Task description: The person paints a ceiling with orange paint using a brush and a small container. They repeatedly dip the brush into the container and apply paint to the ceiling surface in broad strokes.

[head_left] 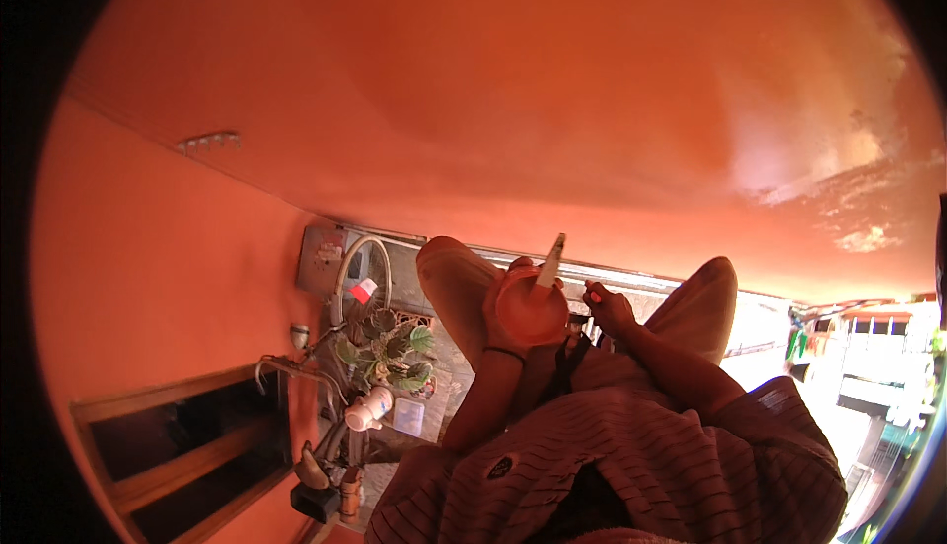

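My left hand (pixel 495 299) is wrapped round a round orange tub (pixel 528 319), held over my lap between my bent knees. Out of the tub leans a flat, pale tool handle (pixel 551 260), perhaps a paintbrush's; its lower end is hidden inside. To the right of the tub and apart from it, my right hand (pixel 611 311) has its fingers curled closed. A small bright orange spot shows at its fingers, but I cannot make out whether it is a held thing or a stain. A dark strap (pixel 567 362) hangs below the tub.
A glossy orange wall (pixel 513 100) rises ahead, with a small hook rack (pixel 209 140) at the left. Potted plants (pixel 385 347), a looped pale hose (pixel 367 248) and a white plastic bottle (pixel 369 409) stand left of my knee. A wooden-framed opening (pixel 187 455) is farther left.
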A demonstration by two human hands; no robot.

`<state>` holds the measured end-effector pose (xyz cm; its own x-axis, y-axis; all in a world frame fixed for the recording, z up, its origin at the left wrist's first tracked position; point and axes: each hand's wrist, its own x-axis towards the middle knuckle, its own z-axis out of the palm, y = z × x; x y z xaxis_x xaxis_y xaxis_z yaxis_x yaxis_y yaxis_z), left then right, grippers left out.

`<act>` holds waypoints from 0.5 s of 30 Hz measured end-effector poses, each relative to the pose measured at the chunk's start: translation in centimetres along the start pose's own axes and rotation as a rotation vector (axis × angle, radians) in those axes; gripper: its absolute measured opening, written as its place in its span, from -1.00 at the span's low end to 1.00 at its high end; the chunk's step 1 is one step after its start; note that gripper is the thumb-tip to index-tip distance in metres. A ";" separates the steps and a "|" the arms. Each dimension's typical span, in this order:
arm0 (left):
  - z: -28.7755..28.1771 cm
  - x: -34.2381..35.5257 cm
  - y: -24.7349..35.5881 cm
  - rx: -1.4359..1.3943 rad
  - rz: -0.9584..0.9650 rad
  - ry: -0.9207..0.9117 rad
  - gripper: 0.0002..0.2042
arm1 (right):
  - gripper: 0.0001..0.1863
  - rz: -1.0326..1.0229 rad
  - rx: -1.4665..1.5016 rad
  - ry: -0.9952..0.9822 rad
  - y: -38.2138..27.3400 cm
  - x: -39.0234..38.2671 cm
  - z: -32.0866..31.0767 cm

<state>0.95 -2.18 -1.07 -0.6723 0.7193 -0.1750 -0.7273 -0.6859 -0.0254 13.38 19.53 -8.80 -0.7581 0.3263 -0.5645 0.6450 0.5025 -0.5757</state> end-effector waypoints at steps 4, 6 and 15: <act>0.3 -0.2 -0.6 0.025 -0.017 -0.002 -0.50 | -0.65 -0.054 -0.101 0.015 -0.7 -0.6 -0.4; 0.7 -0.5 -1.0 0.235 0.015 0.047 -0.51 | -0.65 -0.099 -0.051 0.032 -1.0 -1.0 -0.5; 5.2 -0.4 -3.0 0.038 -0.260 -0.081 -0.48 | -0.77 -0.200 0.050 0.006 -0.1 -1.5 1.1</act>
<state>2.68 0.14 4.20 -0.4705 0.8780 -0.0879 -0.8803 -0.4739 -0.0215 14.60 18.07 -8.56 -0.8720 0.2286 -0.4329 0.4855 0.5171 -0.7049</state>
